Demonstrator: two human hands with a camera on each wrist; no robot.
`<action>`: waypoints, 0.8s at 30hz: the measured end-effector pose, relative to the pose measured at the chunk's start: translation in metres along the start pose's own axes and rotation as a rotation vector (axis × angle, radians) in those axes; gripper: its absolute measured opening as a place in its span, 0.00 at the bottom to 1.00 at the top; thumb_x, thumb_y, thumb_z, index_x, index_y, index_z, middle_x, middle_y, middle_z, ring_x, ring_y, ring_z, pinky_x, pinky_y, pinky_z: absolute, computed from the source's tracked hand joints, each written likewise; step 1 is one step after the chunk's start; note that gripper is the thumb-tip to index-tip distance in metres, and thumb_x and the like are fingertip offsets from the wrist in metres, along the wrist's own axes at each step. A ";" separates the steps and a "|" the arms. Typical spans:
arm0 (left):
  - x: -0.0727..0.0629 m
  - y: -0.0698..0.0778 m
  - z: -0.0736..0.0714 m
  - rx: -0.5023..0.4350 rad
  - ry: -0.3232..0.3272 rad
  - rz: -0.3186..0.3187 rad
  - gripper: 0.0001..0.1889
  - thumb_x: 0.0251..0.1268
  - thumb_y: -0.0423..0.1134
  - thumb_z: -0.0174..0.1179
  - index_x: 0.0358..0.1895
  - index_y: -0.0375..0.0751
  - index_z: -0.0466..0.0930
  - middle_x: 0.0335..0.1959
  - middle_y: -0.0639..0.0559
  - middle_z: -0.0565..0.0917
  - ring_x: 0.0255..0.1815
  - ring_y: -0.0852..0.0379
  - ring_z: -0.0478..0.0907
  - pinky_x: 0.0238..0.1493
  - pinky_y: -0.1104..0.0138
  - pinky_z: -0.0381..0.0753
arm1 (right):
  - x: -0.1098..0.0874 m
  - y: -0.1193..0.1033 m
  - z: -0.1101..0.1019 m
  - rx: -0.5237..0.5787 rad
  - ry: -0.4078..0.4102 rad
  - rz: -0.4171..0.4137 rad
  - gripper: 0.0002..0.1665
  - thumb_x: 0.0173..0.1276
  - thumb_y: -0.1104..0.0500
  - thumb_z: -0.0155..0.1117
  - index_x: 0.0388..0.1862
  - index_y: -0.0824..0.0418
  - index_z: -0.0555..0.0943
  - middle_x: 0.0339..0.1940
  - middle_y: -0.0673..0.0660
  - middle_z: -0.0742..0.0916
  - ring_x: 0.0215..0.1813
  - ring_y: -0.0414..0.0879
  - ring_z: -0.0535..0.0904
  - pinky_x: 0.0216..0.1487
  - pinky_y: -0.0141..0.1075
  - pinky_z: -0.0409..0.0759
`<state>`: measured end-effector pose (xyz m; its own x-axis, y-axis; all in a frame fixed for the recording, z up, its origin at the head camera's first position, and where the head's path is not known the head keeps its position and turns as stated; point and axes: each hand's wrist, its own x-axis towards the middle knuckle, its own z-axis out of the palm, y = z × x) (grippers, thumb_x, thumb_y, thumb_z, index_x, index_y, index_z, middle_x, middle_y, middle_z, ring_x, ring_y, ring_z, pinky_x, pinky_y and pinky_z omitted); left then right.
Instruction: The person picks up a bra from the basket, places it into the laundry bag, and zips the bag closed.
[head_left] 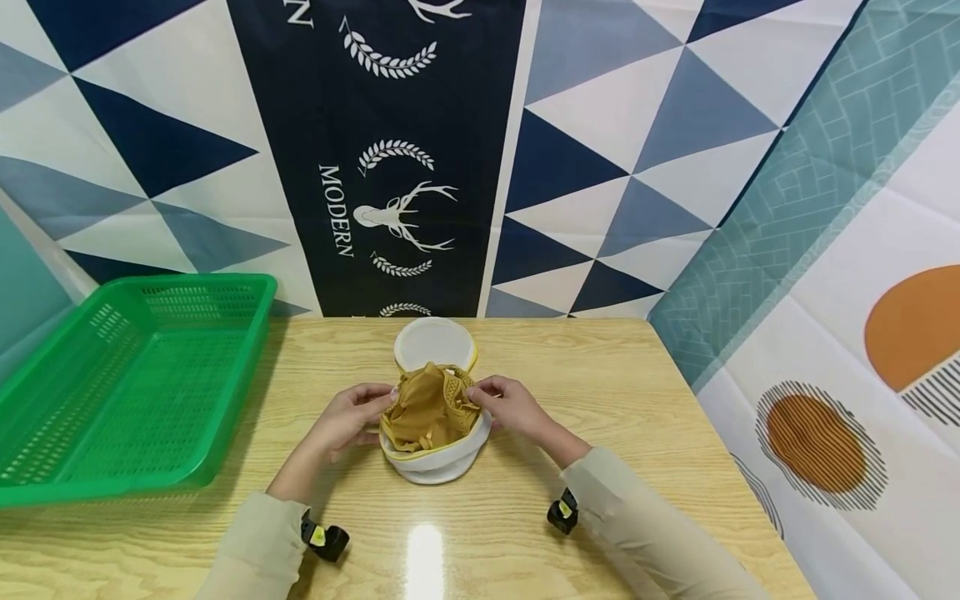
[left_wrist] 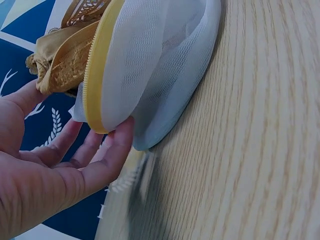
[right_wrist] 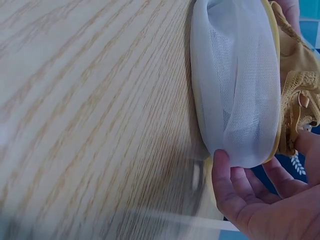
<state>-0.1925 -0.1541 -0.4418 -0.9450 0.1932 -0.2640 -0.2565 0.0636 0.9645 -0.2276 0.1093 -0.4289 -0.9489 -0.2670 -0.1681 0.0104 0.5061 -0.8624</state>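
Observation:
A round white mesh laundry bag (head_left: 442, 467) with a yellow zip (left_wrist: 92, 75) stands unzipped on the table, its round lid (head_left: 435, 343) folded back. Bunched in its mouth is a tan lace-trimmed garment (head_left: 423, 404), apparently a bra. At the bag's left side, my left hand (head_left: 352, 419) holds the rim, with its thumb against the tan cloth and its fingers under the zip edge. My right hand (head_left: 513, 406) grips the opposite side; its thumb presses the lace and its fingers touch the mesh wall (right_wrist: 240, 100). The cloth's lower part is hidden inside the bag.
A green plastic basket (head_left: 202, 450) with perforated sides stands on the left of the wooden table (head_left: 600, 375). Patterned cloth (head_left: 585, 167) hangs behind the table and along its right side.

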 end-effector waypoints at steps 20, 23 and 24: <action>0.001 0.002 -0.003 -0.071 0.011 0.021 0.30 0.67 0.50 0.55 0.65 0.35 0.62 0.58 0.44 0.70 0.49 0.58 0.76 0.45 0.59 0.81 | 0.006 0.002 0.002 -0.004 -0.017 0.000 0.24 0.64 0.42 0.61 0.47 0.59 0.80 0.39 0.55 0.82 0.31 0.43 0.76 0.30 0.41 0.80; 0.001 0.001 -0.003 -0.076 -0.004 0.016 0.30 0.66 0.51 0.56 0.65 0.35 0.63 0.59 0.45 0.70 0.50 0.57 0.75 0.46 0.58 0.80 | 0.005 0.003 0.002 -0.019 -0.024 -0.022 0.22 0.63 0.46 0.63 0.47 0.61 0.80 0.39 0.57 0.82 0.33 0.43 0.76 0.30 0.41 0.81; 0.001 0.000 -0.004 -0.079 -0.007 0.018 0.30 0.65 0.50 0.56 0.64 0.36 0.63 0.58 0.45 0.70 0.49 0.57 0.76 0.46 0.58 0.80 | 0.005 0.003 0.002 -0.026 -0.024 -0.027 0.21 0.63 0.48 0.64 0.47 0.62 0.80 0.39 0.57 0.82 0.33 0.43 0.76 0.30 0.41 0.81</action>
<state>-0.1944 -0.1574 -0.4416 -0.9482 0.2002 -0.2467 -0.2552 -0.0173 0.9667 -0.2316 0.1077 -0.4332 -0.9410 -0.2999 -0.1565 -0.0236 0.5197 -0.8540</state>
